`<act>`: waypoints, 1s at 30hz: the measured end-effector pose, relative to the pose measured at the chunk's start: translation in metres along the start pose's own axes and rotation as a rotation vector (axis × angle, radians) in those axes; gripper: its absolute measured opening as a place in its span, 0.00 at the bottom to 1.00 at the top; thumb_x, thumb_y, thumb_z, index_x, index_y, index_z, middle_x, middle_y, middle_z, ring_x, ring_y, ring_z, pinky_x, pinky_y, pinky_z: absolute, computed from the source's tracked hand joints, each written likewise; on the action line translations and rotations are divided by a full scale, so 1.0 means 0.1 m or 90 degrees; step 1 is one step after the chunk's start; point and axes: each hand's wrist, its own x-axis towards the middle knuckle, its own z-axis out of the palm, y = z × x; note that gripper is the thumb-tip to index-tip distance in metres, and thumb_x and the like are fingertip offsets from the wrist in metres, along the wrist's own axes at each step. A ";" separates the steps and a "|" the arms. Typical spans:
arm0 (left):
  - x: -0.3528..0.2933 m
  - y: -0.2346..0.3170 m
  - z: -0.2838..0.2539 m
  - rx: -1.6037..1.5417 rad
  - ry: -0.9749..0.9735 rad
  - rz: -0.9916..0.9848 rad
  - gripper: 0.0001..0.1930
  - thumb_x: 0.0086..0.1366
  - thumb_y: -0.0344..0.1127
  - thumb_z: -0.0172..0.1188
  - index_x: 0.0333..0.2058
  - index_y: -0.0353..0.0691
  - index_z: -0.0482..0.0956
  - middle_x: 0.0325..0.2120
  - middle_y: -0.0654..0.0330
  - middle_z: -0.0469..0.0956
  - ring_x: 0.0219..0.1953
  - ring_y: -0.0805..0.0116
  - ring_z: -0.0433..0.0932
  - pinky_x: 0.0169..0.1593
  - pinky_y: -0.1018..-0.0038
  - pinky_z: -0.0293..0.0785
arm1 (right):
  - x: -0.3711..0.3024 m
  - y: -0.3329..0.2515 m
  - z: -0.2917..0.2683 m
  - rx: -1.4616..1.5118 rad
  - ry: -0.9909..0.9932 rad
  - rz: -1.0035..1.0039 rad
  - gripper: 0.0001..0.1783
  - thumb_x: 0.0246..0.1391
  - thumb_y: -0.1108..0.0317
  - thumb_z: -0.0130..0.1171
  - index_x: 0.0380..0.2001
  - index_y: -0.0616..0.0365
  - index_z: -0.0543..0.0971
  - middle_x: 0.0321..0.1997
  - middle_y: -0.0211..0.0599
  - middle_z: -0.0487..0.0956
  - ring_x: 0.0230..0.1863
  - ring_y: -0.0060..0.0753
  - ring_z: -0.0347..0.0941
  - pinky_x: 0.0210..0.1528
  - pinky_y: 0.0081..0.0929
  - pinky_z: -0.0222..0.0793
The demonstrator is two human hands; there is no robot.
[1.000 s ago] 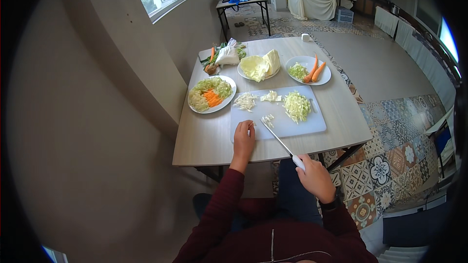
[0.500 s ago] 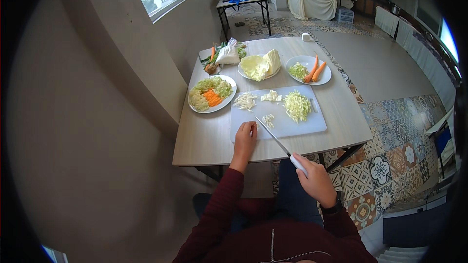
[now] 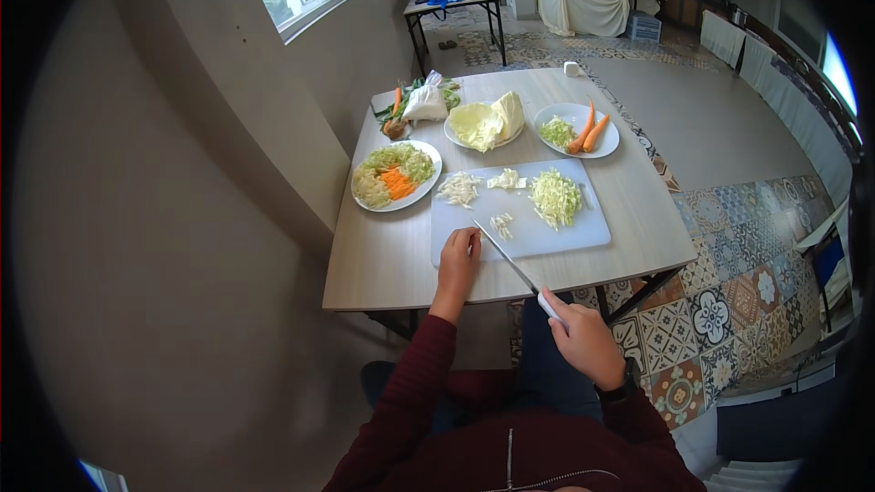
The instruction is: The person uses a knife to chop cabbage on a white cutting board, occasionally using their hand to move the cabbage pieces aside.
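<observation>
My right hand (image 3: 585,339) is closed round the white handle of a kitchen knife (image 3: 508,260). The blade slants up and left over the near part of a white cutting board (image 3: 570,239), its tip close to my left fingers. My left hand (image 3: 458,258) rests at the board's front left with fingers curled together; whatever is in them is hidden. A few pale cut strips (image 3: 501,225) lie just beyond the blade. Farther back on the board are a heap of pale strips (image 3: 458,189), some pale chunks (image 3: 507,179) and a mound of shredded cabbage (image 3: 555,199).
Left of the board stands a plate (image 3: 394,208) of shredded vegetables with orange carrot in the middle. Behind are a plate of cabbage leaves (image 3: 487,124), a plate with carrots (image 3: 595,135), and a white bag (image 3: 425,104) among vegetables. A wall (image 3: 228,219) runs along the left.
My right hand and the knife have shifted slightly up and to the left, the tip now nearer my left fingers. My left hand has hardly moved.
</observation>
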 end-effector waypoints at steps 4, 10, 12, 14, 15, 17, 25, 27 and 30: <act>0.00 -0.01 0.01 -0.005 0.003 -0.006 0.04 0.62 0.23 0.62 0.37 0.35 0.80 0.31 0.51 0.81 0.31 0.58 0.83 0.36 0.67 0.79 | 0.01 0.02 0.06 -0.010 -0.005 0.004 0.29 0.57 0.74 0.56 0.64 0.57 0.71 0.31 0.52 0.78 0.34 0.54 0.75 0.40 0.43 0.70; -0.01 -0.03 0.02 0.003 -0.006 0.024 0.05 0.62 0.23 0.62 0.37 0.36 0.79 0.30 0.52 0.81 0.31 0.58 0.82 0.36 0.67 0.78 | 0.05 0.10 0.21 0.003 0.023 -0.030 0.28 0.59 0.71 0.54 0.64 0.57 0.70 0.28 0.52 0.76 0.33 0.56 0.75 0.37 0.50 0.70; -0.01 -0.04 0.02 0.007 0.001 0.035 0.05 0.62 0.23 0.62 0.37 0.36 0.79 0.30 0.52 0.81 0.31 0.57 0.82 0.36 0.66 0.78 | 0.04 0.08 0.21 -0.019 0.001 -0.009 0.28 0.59 0.71 0.54 0.64 0.58 0.70 0.28 0.52 0.76 0.33 0.57 0.75 0.37 0.51 0.71; -0.01 -0.03 0.02 0.002 -0.002 0.030 0.04 0.62 0.23 0.62 0.37 0.35 0.79 0.31 0.51 0.81 0.31 0.57 0.82 0.36 0.66 0.78 | 0.04 0.07 0.21 -0.027 -0.005 -0.004 0.28 0.59 0.71 0.53 0.64 0.58 0.69 0.29 0.53 0.76 0.33 0.58 0.75 0.37 0.50 0.71; -0.01 -0.03 0.02 -0.003 -0.003 0.026 0.04 0.63 0.23 0.62 0.37 0.35 0.79 0.31 0.51 0.81 0.31 0.57 0.82 0.36 0.66 0.78 | 0.04 0.06 0.21 -0.035 -0.012 -0.001 0.28 0.60 0.71 0.53 0.64 0.58 0.69 0.29 0.53 0.76 0.33 0.58 0.75 0.37 0.50 0.72; -0.01 -0.03 0.02 0.002 -0.012 0.022 0.04 0.63 0.23 0.62 0.37 0.35 0.79 0.31 0.50 0.81 0.31 0.56 0.82 0.36 0.66 0.78 | 0.03 0.02 0.17 -0.061 -0.028 0.012 0.28 0.60 0.71 0.52 0.64 0.59 0.69 0.30 0.53 0.76 0.32 0.58 0.75 0.37 0.50 0.72; -0.02 -0.04 0.02 0.008 -0.037 0.028 0.03 0.65 0.26 0.61 0.36 0.33 0.79 0.33 0.48 0.81 0.34 0.49 0.81 0.39 0.62 0.78 | -0.01 -0.10 0.09 -0.116 -0.050 0.039 0.27 0.59 0.72 0.53 0.63 0.61 0.70 0.27 0.53 0.76 0.31 0.56 0.75 0.37 0.49 0.71; -0.02 -0.04 0.02 -0.002 -0.046 0.025 0.04 0.65 0.26 0.60 0.37 0.33 0.77 0.33 0.47 0.79 0.36 0.45 0.79 0.41 0.59 0.76 | -0.02 -0.12 0.07 -0.116 -0.054 0.040 0.27 0.59 0.72 0.53 0.63 0.62 0.70 0.26 0.53 0.76 0.30 0.57 0.75 0.36 0.50 0.71; -0.02 -0.02 0.01 0.013 -0.041 0.029 0.04 0.65 0.26 0.60 0.37 0.33 0.78 0.34 0.47 0.81 0.36 0.46 0.80 0.40 0.61 0.77 | -0.04 -0.16 0.03 -0.131 -0.067 0.049 0.27 0.60 0.72 0.52 0.63 0.62 0.70 0.26 0.54 0.76 0.30 0.58 0.75 0.35 0.51 0.71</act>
